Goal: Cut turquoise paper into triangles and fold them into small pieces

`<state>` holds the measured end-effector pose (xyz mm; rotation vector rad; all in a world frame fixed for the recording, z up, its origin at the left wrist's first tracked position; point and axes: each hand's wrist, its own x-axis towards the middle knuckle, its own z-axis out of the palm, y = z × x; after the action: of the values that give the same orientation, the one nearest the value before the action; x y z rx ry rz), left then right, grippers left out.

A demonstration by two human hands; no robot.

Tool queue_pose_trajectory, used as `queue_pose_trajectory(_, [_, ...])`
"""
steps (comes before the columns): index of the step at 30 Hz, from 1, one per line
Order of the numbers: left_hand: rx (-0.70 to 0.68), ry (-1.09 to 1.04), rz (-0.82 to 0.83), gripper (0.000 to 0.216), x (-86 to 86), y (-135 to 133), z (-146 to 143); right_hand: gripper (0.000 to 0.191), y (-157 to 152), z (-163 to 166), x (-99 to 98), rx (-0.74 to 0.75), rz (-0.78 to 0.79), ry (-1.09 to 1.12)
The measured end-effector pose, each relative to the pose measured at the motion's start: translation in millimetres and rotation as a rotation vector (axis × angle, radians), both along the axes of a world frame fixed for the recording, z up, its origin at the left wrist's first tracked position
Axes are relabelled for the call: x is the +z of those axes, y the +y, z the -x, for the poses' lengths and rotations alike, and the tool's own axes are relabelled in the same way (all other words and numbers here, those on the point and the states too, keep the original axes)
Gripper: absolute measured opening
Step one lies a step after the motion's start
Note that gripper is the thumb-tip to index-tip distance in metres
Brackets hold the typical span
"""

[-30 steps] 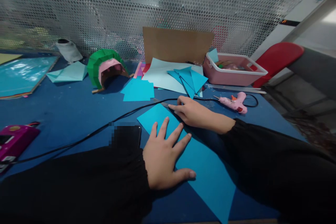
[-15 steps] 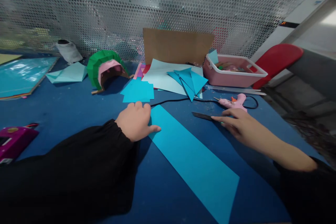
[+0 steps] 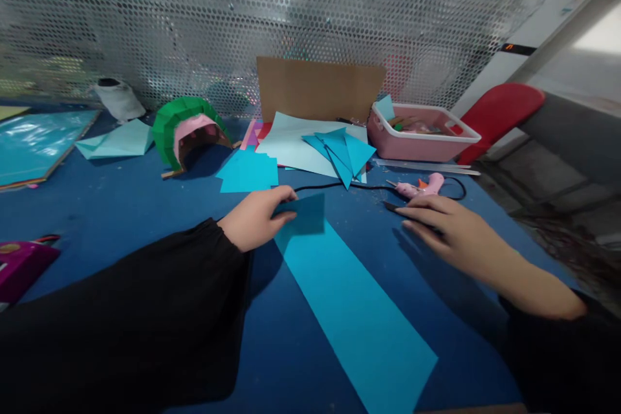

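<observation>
A long strip of bright blue paper (image 3: 359,310) lies diagonally on the blue table. My left hand (image 3: 259,217) pinches a darker blue paper flap (image 3: 310,213) between thumb and fingers at the strip's far end. The flap stands over the strip; whether it is its folded end or a separate piece I cannot tell. To the right, my right hand (image 3: 446,226) is closed around a utility knife (image 3: 390,206). Only its dark blade pokes out past the fingertips, pointing left, and the handle is hidden in the hand. Blue paper pieces (image 3: 250,171) lie just beyond my left hand.
A pink glue gun (image 3: 420,187) with a black cord lies beyond my right hand. Behind are folded blue triangles (image 3: 344,152), a pink basket (image 3: 422,142), cardboard (image 3: 320,87) and a green paper arch (image 3: 187,119). A magenta device (image 3: 24,268) sits at left.
My left hand has gone from resting on the strip's far end to pinching a raised flap there. The knife blade has turned and shows less. The whole view has shifted slightly.
</observation>
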<state>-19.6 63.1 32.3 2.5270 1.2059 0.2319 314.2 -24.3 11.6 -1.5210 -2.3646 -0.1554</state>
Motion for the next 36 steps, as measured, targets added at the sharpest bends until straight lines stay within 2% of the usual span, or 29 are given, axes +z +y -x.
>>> queue_pose_trajectory(1, [-0.003,-0.097,0.006,0.024,0.8,-1.0,-4.0,0.028,3.8,11.3,3.9,0.006,0.025,0.041])
queue_pose_trajectory(4, [-0.001,-0.418,0.028,0.021,1.0,-3.4,-17.8,0.028,19.8,41.9,8.1,-0.007,0.348,0.574])
queue_pose_trajectory(7, [-0.017,-0.527,0.044,0.021,-4.7,-3.1,-30.2,0.036,40.6,62.8,-0.7,-0.007,0.410,0.730])
queue_pose_trajectory(12, [0.107,-0.513,0.099,0.035,-19.9,-0.2,-35.5,0.043,63.8,72.1,-24.9,-0.070,0.364,0.858])
queue_pose_trajectory(16, [0.126,-0.461,0.164,0.039,-25.9,-0.1,-30.7,0.044,63.2,65.4,-30.4,-0.103,0.323,0.828])
queue_pose_trajectory(19, [0.136,-0.427,0.180,0.039,-26.1,-0.8,-28.7,0.028,59.9,60.1,-27.7,-0.108,0.256,0.757])
queue_pose_trajectory(21, [0.147,-0.408,0.174,0.041,-25.8,-1.2,-28.1,0.019,59.6,56.5,-25.4,-0.103,0.200,0.694])
queue_pose_trajectory(26, [0.132,-0.365,0.101,0.051,-27.8,-2.5,-27.0,0.018,63.5,44.6,-24.9,-0.106,0.080,0.545])
queue_pose_trajectory(31, [-0.010,-0.183,-0.304,0.043,-22.7,-13.2,-25.6,0.021,63.4,40.2,-32.5,-0.003,0.027,0.403])
queue_pose_trajectory(34, [-0.226,-0.106,-0.273,0.035,-17.5,-25.0,-25.8,0.024,61.7,43.0,-36.4,0.079,-0.023,0.331])
queue_pose_trajectory(36, [-0.339,-0.014,-0.217,0.039,-17.3,-32.5,-26.6,0.025,59.2,46.2,-37.1,0.123,-0.063,0.293])
